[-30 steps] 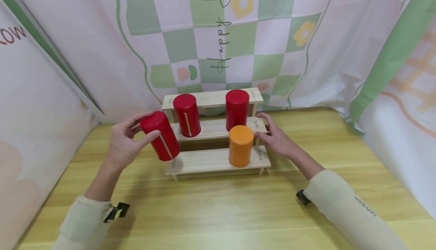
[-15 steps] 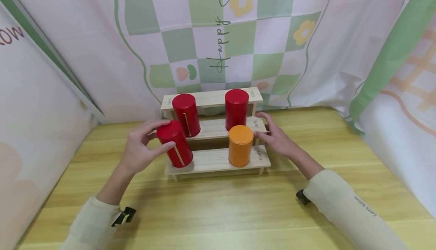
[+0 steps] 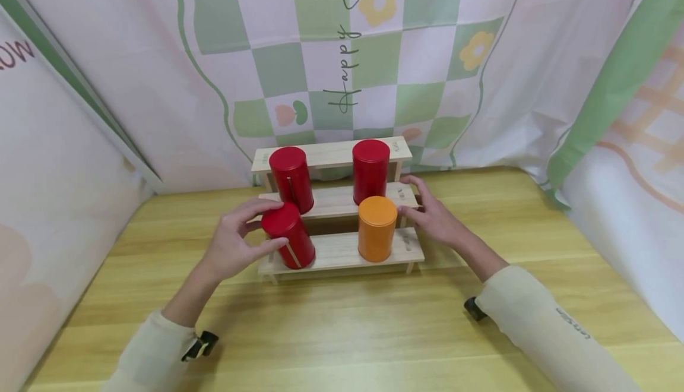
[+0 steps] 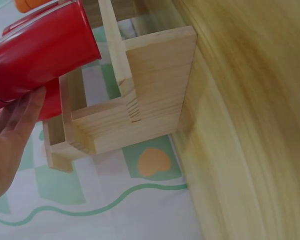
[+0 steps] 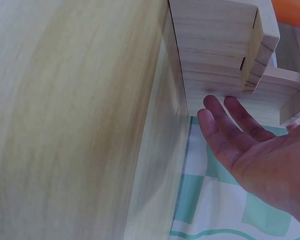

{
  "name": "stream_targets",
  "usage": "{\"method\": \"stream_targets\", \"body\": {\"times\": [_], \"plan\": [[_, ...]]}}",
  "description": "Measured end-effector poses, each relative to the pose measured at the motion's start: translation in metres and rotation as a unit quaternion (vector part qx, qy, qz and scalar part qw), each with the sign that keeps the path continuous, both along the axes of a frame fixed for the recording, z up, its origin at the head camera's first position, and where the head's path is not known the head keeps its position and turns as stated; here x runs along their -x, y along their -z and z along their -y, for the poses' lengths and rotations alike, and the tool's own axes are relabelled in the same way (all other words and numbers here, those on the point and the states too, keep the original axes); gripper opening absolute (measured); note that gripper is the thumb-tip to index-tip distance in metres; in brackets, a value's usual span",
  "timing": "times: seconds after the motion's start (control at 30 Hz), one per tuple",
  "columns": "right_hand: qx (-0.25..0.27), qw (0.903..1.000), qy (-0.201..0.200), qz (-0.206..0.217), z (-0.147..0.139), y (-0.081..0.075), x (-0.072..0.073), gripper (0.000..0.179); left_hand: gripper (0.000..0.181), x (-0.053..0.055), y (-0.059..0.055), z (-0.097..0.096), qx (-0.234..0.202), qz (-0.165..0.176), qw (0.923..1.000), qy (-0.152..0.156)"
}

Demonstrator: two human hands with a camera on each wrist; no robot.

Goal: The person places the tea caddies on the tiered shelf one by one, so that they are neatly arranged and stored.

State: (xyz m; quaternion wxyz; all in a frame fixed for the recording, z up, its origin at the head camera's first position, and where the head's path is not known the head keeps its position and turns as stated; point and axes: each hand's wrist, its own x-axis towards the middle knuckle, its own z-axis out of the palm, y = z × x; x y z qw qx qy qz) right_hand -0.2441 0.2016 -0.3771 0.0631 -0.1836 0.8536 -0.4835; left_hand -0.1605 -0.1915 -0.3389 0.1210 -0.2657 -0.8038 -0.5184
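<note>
My left hand grips a red cylindrical canister by its upper part, thumb in front and fingers behind. The canister leans over the left end of the bottom step of a wooden three-step display shelf. In the left wrist view a small gap shows between the held canister and the step. At the shelf's right end, my right hand holds the middle step between thumb and index finger. Its other fingers lie loosely by the side panel. An orange canister stands on the bottom step's right side.
Two more red canisters stand on the middle step, one at the left and one at the right. The shelf stands on a wood-grain table. Behind it hangs a checked curtain.
My left hand has carried the red canister rightward and down, from beside the shelf to the bottom step's left end, tilting it less. The right hand has stayed in place.
</note>
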Motion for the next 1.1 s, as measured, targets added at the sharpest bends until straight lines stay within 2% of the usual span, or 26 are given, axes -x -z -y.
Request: {"method": "stream_targets", "body": {"times": [0.57,1.1], "plan": [[0.005,1.0,-0.004,-0.003,0.0011,-0.0013,-0.0022,0.063,0.059,0.0014,0.0006,-0.004,0.017,0.021,0.9996,0.008],[0.006,1.0,-0.003,-0.007,0.0011,0.0007,-0.0021,0.061,0.058,0.0045,0.0034,-0.0077,0.033,0.007,0.9994,0.011]]}}
